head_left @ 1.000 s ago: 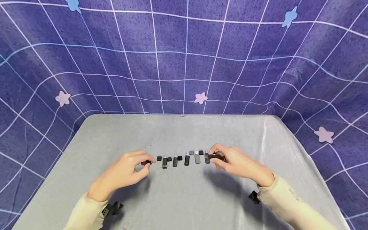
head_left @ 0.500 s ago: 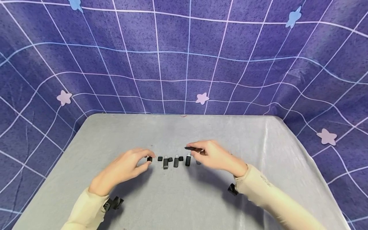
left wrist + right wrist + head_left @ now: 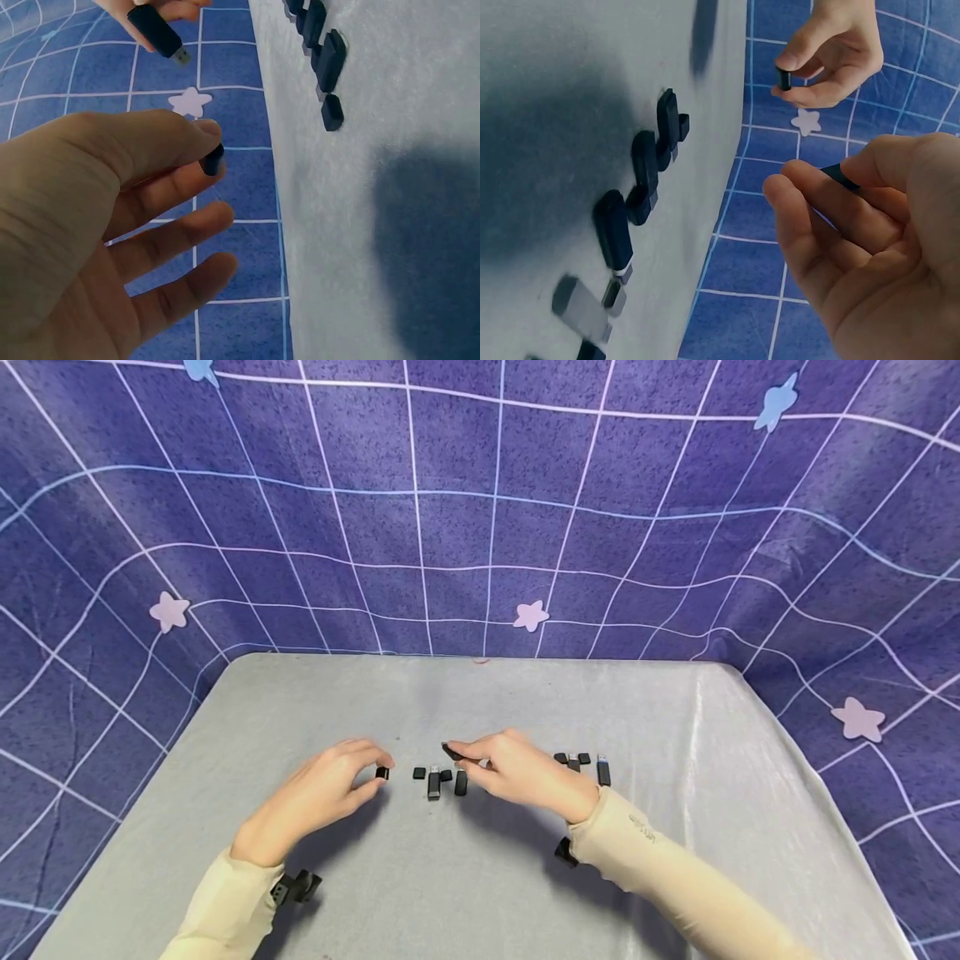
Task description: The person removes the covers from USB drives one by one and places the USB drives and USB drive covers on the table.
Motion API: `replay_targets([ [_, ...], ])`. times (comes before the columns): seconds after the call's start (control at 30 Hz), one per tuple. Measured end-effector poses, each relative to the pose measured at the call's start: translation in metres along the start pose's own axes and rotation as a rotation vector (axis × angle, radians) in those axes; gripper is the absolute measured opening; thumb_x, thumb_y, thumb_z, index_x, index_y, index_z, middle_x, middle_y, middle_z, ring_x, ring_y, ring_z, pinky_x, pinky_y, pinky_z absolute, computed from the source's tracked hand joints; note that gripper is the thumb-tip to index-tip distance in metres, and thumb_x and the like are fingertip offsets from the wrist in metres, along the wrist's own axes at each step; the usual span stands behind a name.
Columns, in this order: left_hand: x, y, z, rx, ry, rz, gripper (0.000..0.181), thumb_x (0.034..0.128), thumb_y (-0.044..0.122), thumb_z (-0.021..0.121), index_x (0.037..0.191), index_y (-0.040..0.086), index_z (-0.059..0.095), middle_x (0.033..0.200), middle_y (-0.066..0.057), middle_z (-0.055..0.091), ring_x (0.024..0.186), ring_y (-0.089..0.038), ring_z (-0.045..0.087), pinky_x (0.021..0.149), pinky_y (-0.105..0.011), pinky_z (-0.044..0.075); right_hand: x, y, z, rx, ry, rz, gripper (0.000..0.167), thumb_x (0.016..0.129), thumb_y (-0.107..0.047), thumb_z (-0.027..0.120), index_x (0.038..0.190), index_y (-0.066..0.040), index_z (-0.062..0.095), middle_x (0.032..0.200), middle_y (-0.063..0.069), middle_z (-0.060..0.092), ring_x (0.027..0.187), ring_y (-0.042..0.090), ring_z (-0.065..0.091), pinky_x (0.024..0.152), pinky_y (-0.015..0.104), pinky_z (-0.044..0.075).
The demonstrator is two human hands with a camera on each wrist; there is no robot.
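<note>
My left hand [image 3: 330, 793] pinches a small black cap [image 3: 382, 772] between thumb and index finger, above the table to the left of the row; its other fingers are spread in the left wrist view. My right hand [image 3: 517, 772] holds a black USB stick [image 3: 155, 31] above the row, with the bare metal plug pointing toward the left hand. A gap separates stick and cap. Below lie a black USB stick [image 3: 434, 785] with its plug exposed, a loose cap [image 3: 419, 772] and another stick [image 3: 461, 783]. My right hand hides the row's middle in the head view.
The row continues to the right with a blue-plugged stick [image 3: 603, 770] and a loose cap [image 3: 584, 758]. In the right wrist view a grey stick [image 3: 581, 307] lies near black ones. A grey cloth covers the table [image 3: 480, 877]; a blue gridded curtain [image 3: 450, 527] hangs behind.
My right hand has carried the USB stick leftward from the right end of the row toward the left hand. The left hand has stayed nearly in place, still pinching the cap.
</note>
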State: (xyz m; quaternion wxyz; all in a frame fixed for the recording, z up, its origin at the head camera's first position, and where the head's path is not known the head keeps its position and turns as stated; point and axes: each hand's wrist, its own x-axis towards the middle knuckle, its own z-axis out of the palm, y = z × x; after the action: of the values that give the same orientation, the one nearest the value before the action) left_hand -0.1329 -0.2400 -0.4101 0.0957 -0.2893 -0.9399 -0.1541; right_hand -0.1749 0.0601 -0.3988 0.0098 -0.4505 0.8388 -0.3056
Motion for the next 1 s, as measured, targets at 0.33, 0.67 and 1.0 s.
replay_targets([
  [0.33, 0.000, -0.007, 0.008, 0.015, 0.010, 0.003, 0.021, 0.0886, 0.013, 0.079, 0.109, 0.017, 0.076, 0.109, 0.003, 0.072, 0.099, -0.020, 0.072, 0.080, -0.043, 0.060, 0.016, -0.001, 0.019, 0.004, 0.030, -0.022, 0.029, 0.099, -0.008, 0.065, 0.127, -0.002, 0.070, 0.117, 0.013, 0.075, 0.052, -0.003, 0.044, 0.051, 0.012, 0.044],
  [0.67, 0.001, -0.009, 0.010, 0.011, -0.008, -0.022, 0.022, 0.0906, 0.016, 0.079, 0.112, 0.014, 0.076, 0.112, 0.000, 0.074, 0.104, -0.023, 0.072, 0.087, -0.045, 0.060, 0.029, -0.005, 0.043, 0.006, 0.047, 0.021, 0.022, 0.095, -0.007, 0.072, 0.116, -0.004, 0.077, 0.105, 0.011, 0.078, 0.050, -0.004, 0.042, 0.045, 0.010, 0.037],
  [1.0, 0.004, -0.016, 0.018, -0.010, -0.002, -0.011, 0.022, 0.0884, 0.012, 0.081, 0.110, 0.013, 0.078, 0.107, 0.001, 0.074, 0.098, -0.020, 0.072, 0.081, -0.042, 0.060, 0.043, -0.009, 0.063, -0.033, 0.003, 0.019, 0.019, 0.095, -0.007, 0.072, 0.113, -0.003, 0.079, 0.102, 0.009, 0.079, 0.059, -0.001, 0.057, 0.053, 0.006, 0.043],
])
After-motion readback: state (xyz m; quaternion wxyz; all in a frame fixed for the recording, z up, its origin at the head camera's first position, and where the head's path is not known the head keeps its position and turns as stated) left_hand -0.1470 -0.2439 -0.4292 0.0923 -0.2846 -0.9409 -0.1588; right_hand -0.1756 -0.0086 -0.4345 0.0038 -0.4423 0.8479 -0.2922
